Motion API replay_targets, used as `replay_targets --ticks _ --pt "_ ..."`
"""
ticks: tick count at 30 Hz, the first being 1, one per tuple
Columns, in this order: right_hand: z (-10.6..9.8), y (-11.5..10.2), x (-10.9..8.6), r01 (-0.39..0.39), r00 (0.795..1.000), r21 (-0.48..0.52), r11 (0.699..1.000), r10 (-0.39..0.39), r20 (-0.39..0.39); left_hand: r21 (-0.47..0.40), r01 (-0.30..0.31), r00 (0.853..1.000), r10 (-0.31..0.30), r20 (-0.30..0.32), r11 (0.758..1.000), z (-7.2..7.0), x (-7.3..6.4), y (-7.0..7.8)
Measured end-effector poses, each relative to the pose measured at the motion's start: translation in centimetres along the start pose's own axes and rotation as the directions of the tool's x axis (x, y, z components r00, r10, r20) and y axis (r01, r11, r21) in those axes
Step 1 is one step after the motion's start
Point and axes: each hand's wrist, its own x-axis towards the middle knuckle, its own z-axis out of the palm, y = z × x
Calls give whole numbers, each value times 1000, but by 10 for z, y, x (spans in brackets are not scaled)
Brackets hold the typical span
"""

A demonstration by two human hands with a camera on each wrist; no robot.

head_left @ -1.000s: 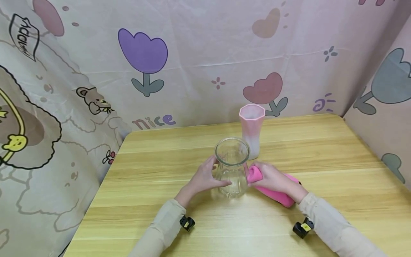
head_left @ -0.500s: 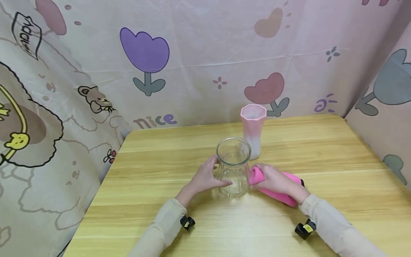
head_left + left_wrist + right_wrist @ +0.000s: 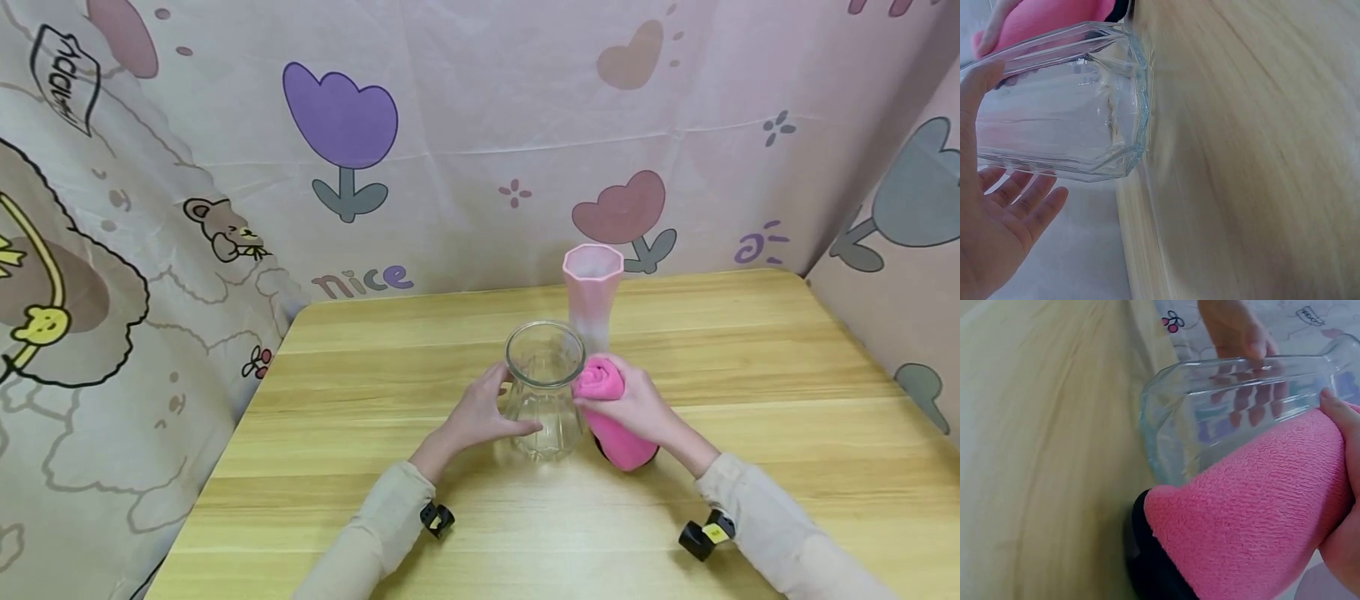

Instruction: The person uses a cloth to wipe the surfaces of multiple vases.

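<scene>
A clear glass vase [image 3: 546, 412] with a round rim stands upright on the wooden table, faceted toward its base. My left hand [image 3: 480, 410] holds it from the left side, thumb across the front and fingers around the back, as the left wrist view also shows. On the vase's right, my right hand [image 3: 637, 402] grips a rolled pink terry cloth [image 3: 622, 437]. Its coiled top end sits between thumb and fingers, right by the glass. In the right wrist view, a black edge [image 3: 1159, 565] borders the cloth's lower end, close to the tabletop. The cloth leans beside the vase.
Behind the glass vase stands a tall pink-and-white vase [image 3: 592, 296], its lower part partly covered by the cloth and right hand. The wooden table [image 3: 375, 375] reaches back to a patterned fabric backdrop [image 3: 465, 100], which also hangs at the left and right.
My right hand has lifted the cloth's coiled end slightly and swung its lower end left, so the roll now stands steeper beside the glass vase. My left hand and the vase stay put.
</scene>
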Motion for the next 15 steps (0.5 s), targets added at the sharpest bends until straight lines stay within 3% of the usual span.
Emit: replay_targets --ticks 10,15 --pt "-3 -18 6 42 996 20 999 -40 -85 13 -6 1000 6 2 1000 -2 0 1" --pt "-6 -22 5 25 994 28 999 -22 -105 13 -5 1000 5 6 1000 -1 0 1"
